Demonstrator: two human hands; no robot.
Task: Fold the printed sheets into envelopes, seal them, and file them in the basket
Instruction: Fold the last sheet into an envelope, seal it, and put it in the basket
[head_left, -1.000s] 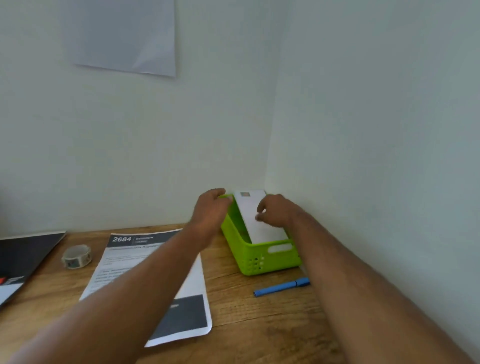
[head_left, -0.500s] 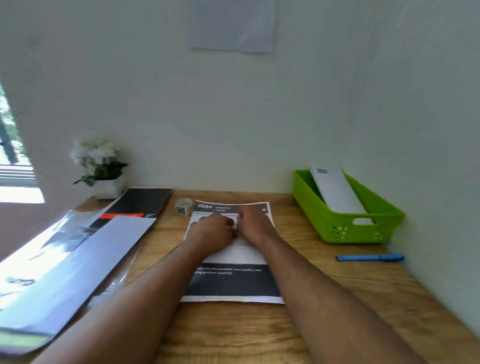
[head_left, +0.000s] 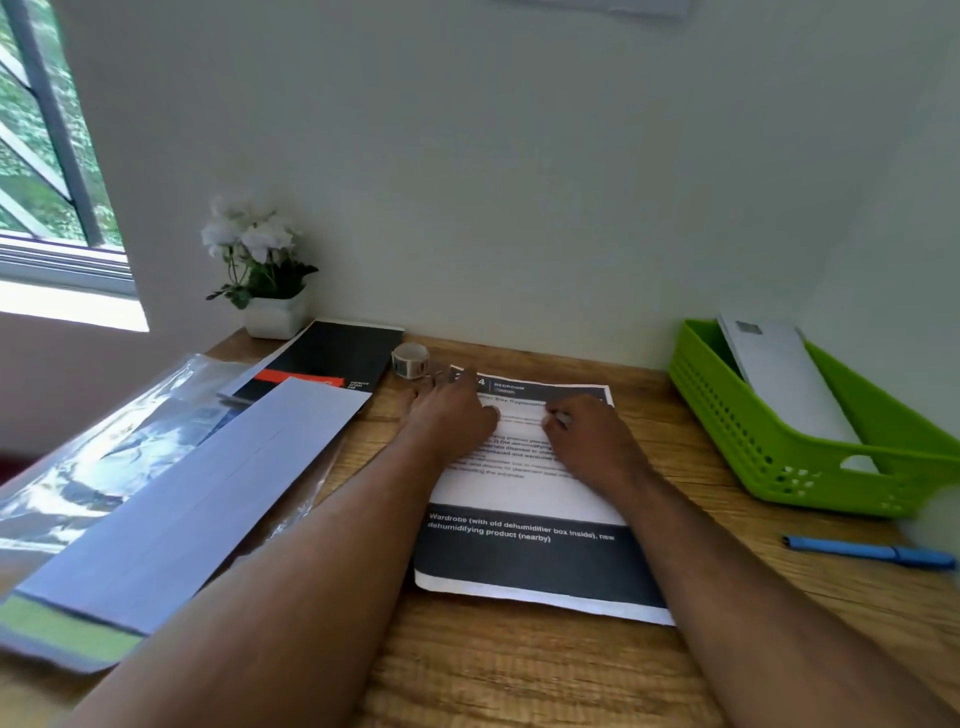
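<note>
A printed sheet (head_left: 524, 551) with black bands lies flat in the middle of the wooden desk. My left hand (head_left: 447, 415) lies on its upper left part, fingers stretched toward the far edge. Beside it my right hand (head_left: 587, 436) rests on the upper right part with its fingers curled down onto the paper. At the right stands a green basket (head_left: 769, 457) with a white folded envelope (head_left: 784, 379) leaning inside. A roll of tape (head_left: 410, 359) sits just beyond the sheet's far left corner.
A blue pen (head_left: 867, 552) lies right of the sheet, in front of the basket. At the left are a clear plastic sleeve (head_left: 119, 447), white envelopes (head_left: 208, 499) and a black folder (head_left: 332, 358). A potted white flower (head_left: 260, 270) stands at the back left corner.
Both hands left the envelope in the basket and came down onto the printed sheet. The view swung left and down, so the basket now sits at the right.
</note>
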